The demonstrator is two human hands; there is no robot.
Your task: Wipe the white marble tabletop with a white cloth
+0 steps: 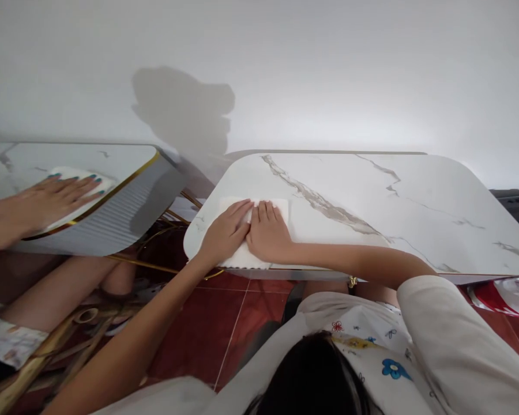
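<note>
A thin white cloth [282, 208] with a wavy lower edge lies spread on the left part of a white marble-patterned tabletop [432, 225]. My left hand [225, 231] rests flat on the cloth, fingers stretched toward the wall. Beside it, my right hand [269, 231] also lies flat on the cloth, its fingers straight and close together. The two hands touch along their inner sides. Whether the sheet is fabric or paper is hard to tell.
On the left, a co-worker's hand [64, 193] presses a white cloth [106, 183] on another marble-patterned table [132, 154] with gold trim. A white wall [328, 75] stands behind both tables. Red tiles [211, 328] cover the floor, and a bamboo frame [38, 363] sits at lower left.
</note>
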